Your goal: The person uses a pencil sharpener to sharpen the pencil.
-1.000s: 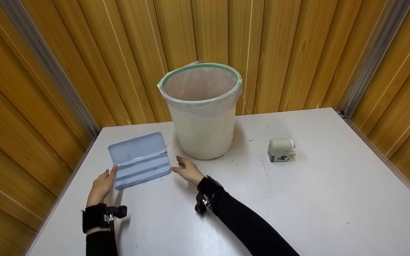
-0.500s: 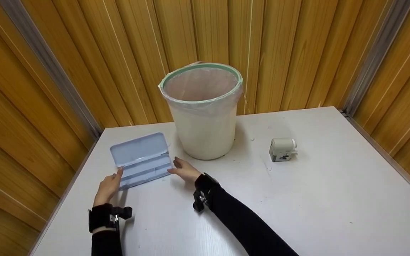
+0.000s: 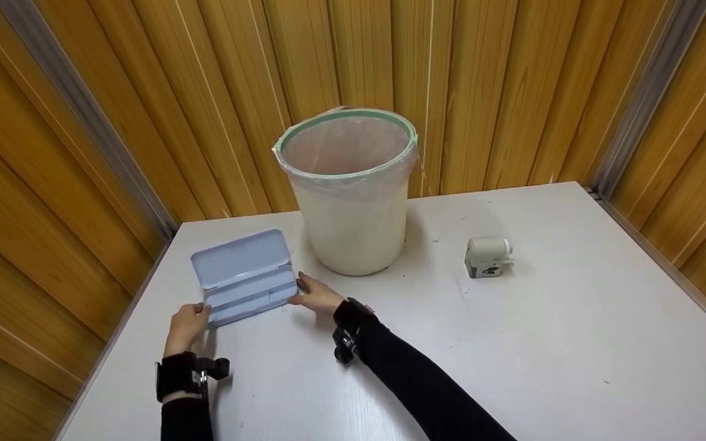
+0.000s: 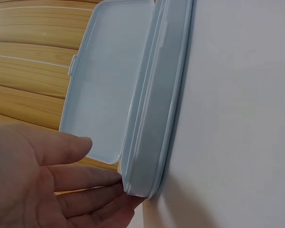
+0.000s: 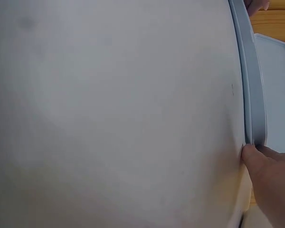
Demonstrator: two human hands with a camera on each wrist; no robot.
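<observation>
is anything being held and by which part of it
The open blue case: left hand touches its left end, right hand its right end near the front corner. Whether either really grips it cannot be told.

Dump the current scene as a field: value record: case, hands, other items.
blue case: on white table, lid open, no contents visible
left hand: fingers touch the case's left end
right hand: thumb and fingers at the case's right end
bin: green-rimmed, lined, behind and right of the case
small grey device: on the table, right of the bin
</observation>
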